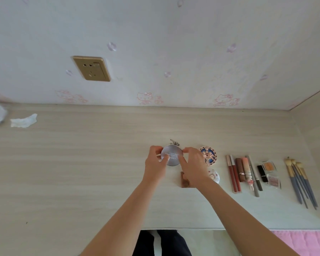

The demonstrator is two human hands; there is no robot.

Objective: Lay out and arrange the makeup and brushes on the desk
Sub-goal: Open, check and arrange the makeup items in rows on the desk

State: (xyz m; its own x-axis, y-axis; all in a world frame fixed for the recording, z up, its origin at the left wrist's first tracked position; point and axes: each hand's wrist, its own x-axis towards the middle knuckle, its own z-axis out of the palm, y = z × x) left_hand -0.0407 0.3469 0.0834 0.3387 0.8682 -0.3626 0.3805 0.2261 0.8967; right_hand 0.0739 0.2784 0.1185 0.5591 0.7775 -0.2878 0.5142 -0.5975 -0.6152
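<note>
The left hand (pixel 155 162) and right hand (pixel 193 168) both have their grip clamped on the silver compact (pixel 171 155); lay it flat, beside the patterned compact (pixel 209 155).

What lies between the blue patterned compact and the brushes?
In the head view: a row of lip tubes and pencils, a black lipstick, an orange palette, a pink palette.

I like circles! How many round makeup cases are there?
3. A silver one gripped by the left hand and right hand, a blue patterned one right of it, and a small pale one nearer the person, partly behind the right hand. Others may hide beneath them.
</note>
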